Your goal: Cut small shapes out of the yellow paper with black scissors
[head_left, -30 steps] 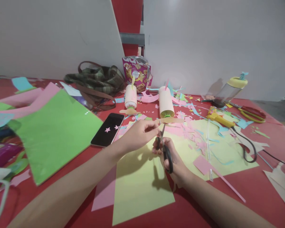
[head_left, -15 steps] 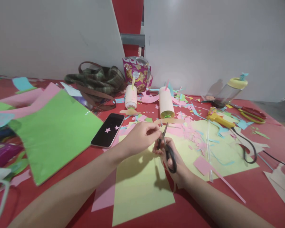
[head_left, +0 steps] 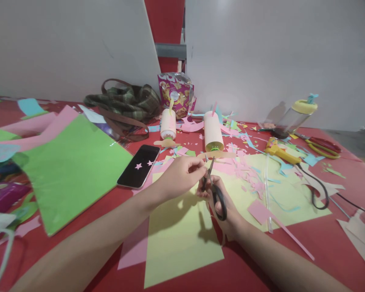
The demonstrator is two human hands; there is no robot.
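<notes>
Right of the black flat phone (head_left: 133,177) bearing cut pink paper stars (head_left: 138,166), left hand (head_left: 182,173) pinched (contents unclear), right hand (head_left: 230,211) gripped black-handled metal scissors (head_left: 211,168), cutting apparently unfinished.

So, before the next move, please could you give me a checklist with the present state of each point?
1. Scissors held by the handles in the right hand: ok.
2. Blades apart: ok.
3. Left hand well away from the blades: not ok, fingertips very close.
4. Anything between those fingertips: cannot tell, too small.
5. Phone away from the blades: ok.
</notes>
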